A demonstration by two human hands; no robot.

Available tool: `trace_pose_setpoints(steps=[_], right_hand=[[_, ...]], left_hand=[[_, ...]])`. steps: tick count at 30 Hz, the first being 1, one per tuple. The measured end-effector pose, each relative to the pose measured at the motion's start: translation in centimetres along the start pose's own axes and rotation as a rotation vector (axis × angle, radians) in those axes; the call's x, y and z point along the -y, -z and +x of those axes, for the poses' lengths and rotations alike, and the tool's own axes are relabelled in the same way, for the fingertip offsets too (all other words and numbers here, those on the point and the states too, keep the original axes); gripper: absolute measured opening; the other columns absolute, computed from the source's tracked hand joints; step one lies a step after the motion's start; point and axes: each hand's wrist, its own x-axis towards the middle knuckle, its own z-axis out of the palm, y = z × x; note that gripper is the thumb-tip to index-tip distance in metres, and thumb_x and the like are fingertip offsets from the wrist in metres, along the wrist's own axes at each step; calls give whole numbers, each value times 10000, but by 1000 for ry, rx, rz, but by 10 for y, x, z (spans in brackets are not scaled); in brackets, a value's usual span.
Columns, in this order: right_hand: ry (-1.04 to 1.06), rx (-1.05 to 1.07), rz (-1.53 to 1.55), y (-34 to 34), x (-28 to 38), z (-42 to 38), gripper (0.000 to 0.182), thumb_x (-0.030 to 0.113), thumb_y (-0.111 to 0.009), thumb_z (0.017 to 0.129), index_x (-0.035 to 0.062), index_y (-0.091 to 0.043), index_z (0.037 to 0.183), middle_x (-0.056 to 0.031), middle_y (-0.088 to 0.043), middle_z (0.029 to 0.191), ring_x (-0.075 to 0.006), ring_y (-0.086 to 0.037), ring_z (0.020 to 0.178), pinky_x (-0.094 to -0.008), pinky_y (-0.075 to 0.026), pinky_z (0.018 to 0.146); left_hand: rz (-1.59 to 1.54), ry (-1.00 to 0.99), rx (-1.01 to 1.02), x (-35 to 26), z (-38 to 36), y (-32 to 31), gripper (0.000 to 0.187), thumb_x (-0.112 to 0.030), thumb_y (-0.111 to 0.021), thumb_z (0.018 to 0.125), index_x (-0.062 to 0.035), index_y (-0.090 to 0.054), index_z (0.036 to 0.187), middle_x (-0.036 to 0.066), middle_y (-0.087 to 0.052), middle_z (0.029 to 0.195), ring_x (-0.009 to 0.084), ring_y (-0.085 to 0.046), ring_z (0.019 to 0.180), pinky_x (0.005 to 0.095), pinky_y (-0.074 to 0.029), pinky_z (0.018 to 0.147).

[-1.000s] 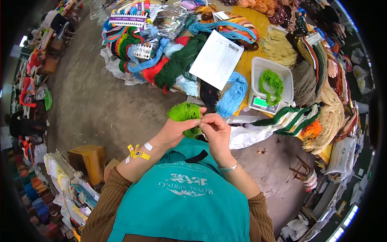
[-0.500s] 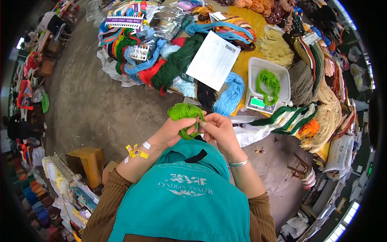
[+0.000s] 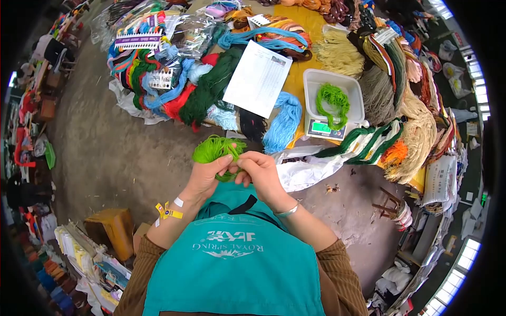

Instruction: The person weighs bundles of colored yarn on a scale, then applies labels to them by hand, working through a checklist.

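A looped skein of bright green thread (image 3: 212, 149) hangs in front of my apron. My left hand (image 3: 209, 174) is closed around it, thumb on top. Close beside it, my right hand (image 3: 257, 171) pinches at strands on the skein's right side; the fingertips of both hands nearly meet. Beyond them, more green thread (image 3: 333, 102) lies in a clear plastic tub (image 3: 355, 111) on a digital scale (image 3: 326, 129) with a lit green display. The exact strands between my right fingertips are too small to make out.
A printed sheet (image 3: 257, 79) lies on the table among skeins: dark green thread (image 3: 208, 92), light blue thread (image 3: 284, 124), beige thread (image 3: 416, 126). White plastic sheeting (image 3: 308, 171) hangs over the near edge. A yellow-brown box (image 3: 110, 231) stands on the floor at left.
The whole view has shifted, so table and hands appear further left. Both hands still hold the green skein, with the right fingers now closer to the left thumb.
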Motion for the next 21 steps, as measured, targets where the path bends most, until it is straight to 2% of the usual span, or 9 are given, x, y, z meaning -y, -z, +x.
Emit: trace_pose_setpoints(steps=[6, 7, 8, 10, 11, 13, 17, 19, 21], right_hand=[[-55, -62, 237, 7, 0, 1, 120, 91, -583, 902, 3, -664, 913, -87, -700, 834, -134, -622, 583, -220, -419, 465], [-35, -42, 256, 8, 2, 1, 127, 93, -573, 905, 2, -662, 912, -87, -700, 844, -134, -622, 589, -219, -420, 469], [-15, -22, 274, 9, 4, 1, 134, 96, -564, 909, 1, -660, 911, -88, -700, 854, -135, -622, 596, -219, -421, 473], [-15, -38, 297, 11, 2, 3, 144, 122, -551, 919, 9, -640, 916, -99, -696, 867, -135, -597, 574, -215, -403, 466], [-37, 4, 332, 12, 3, 3, 153, 136, -534, 927, 10, -622, 930, -96, -672, 847, -130, -551, 547, -223, -373, 450], [-77, 113, 365, 17, 4, 3, 192, 186, -501, 950, 15, -588, 950, -92, -616, 794, -121, -444, 484, -229, -320, 428], [-141, 212, 379, 17, 10, 3, 153, 159, -536, 946, 19, -596, 959, -73, -595, 768, -108, -431, 475, -221, -313, 423], [-144, 241, 254, 13, 15, 1, 122, 118, -571, 938, 18, -616, 991, -55, -607, 777, -90, -452, 483, -204, -321, 430], [-112, 203, 210, 10, 13, 1, 123, 98, -579, 934, 18, -625, 1014, -47, -614, 777, -80, -468, 494, -197, -330, 434]], left_hand=[[-29, -8, 93, -4, 0, 1, 268, -71, -607, 895, 16, -611, 1148, -1, -604, 864, 56, -478, 674, 214, -396, 621], [-1, 27, 79, -7, -1, 0, 237, -61, -585, 888, 11, -622, 1110, 18, -610, 898, 84, -541, 757, 240, -449, 700], [-2, 20, 70, -5, -2, 3, 237, -61, -585, 888, 11, -622, 1110, 18, -610, 898, 84, -541, 757, 240, -449, 700], [-75, 5, 106, 4, 0, 13, 213, -52, -573, 874, 13, -628, 1069, 56, -628, 957, 145, -602, 896, 302, -494, 820], [-76, 1, 104, 6, 1, 17, 213, -52, -573, 874, 13, -628, 1069, 56, -628, 957, 145, -602, 896, 302, -494, 820], [-210, -34, 226, 7, 4, 21, 200, -57, -560, 870, 16, -628, 1043, 90, -641, 1005, 200, -619, 999, 362, -490, 918], [-340, 39, 265, -3, 1, 17, 165, -96, -558, 899, 15, -622, 1002, 104, -645, 1014, 199, -619, 996, 363, -488, 918], [-213, 126, 160, -5, -1, 16, 157, -123, -560, 922, 3, -614, 999, 92, -640, 989, 182, -618, 958, 342, -497, 883], [-81, 97, 130, -2, -1, 18, 172, -132, -562, 929, 2, -609, 1025, 86, -640, 984, 170, -615, 936, 329, -500, 861]])
